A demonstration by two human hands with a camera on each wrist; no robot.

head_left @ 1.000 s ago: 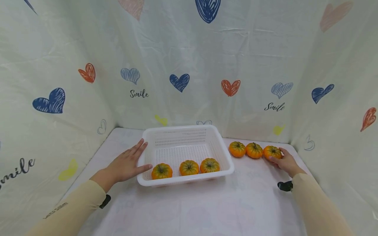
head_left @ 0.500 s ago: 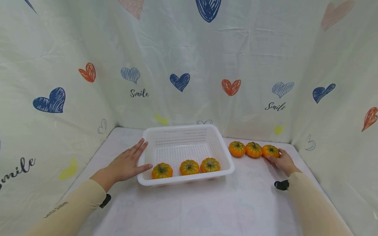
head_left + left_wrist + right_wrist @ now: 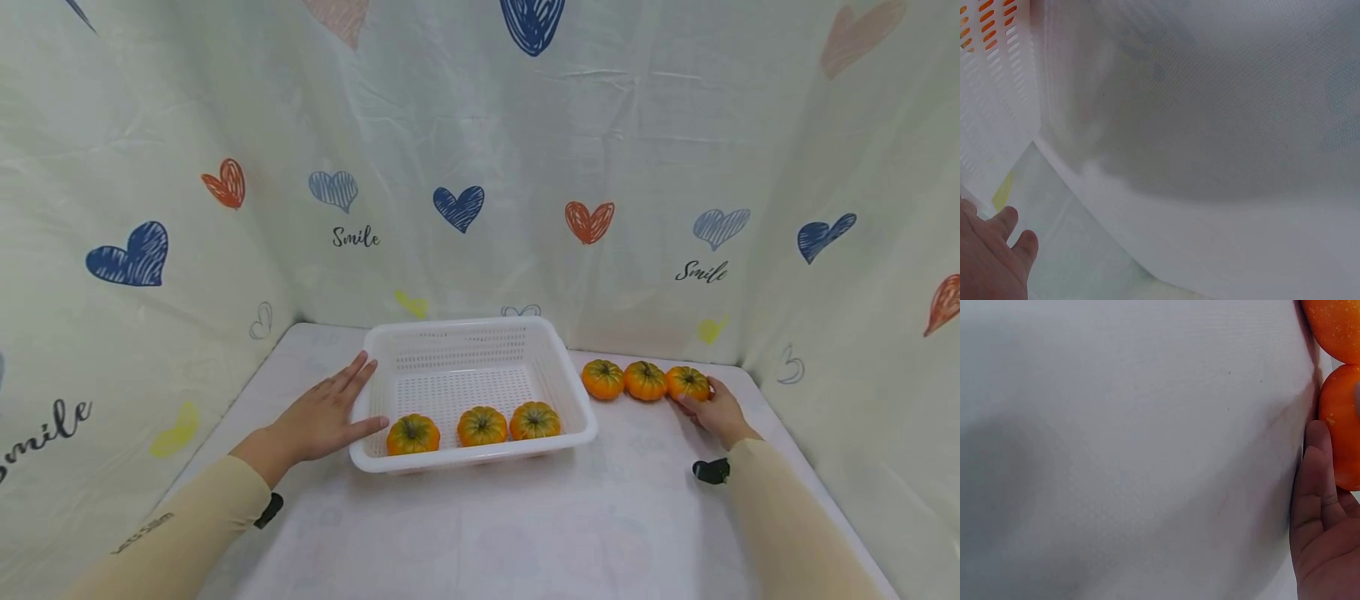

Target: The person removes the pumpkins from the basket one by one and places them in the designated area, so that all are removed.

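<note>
My right hand (image 3: 722, 414) grips the rightmost of three small orange-and-green pumpkins (image 3: 687, 382) in a row on the table's right side. In the right wrist view its fingers lie along the side of that pumpkin (image 3: 1340, 440), which touches the neighbouring pumpkin (image 3: 1338, 328). The middle pumpkin (image 3: 645, 381) and the left pumpkin (image 3: 602, 380) sit close beside it. My left hand (image 3: 318, 422), fingers spread and straight, rests on the left rim of a white perforated plastic basket (image 3: 480, 455). Three more pumpkins stand inside along the basket's near wall, one (image 3: 413, 434) apart at the left.
A white cloth covers the table (image 3: 525, 533). Behind it and along both sides hangs a pale curtain (image 3: 517, 133) printed with hearts and "Smile". The basket stands near the back edge, left of the pumpkin row.
My right hand has shifted slightly left with the rightmost pumpkin, closing it up against the middle one. The left hand and the basket stay in place.
</note>
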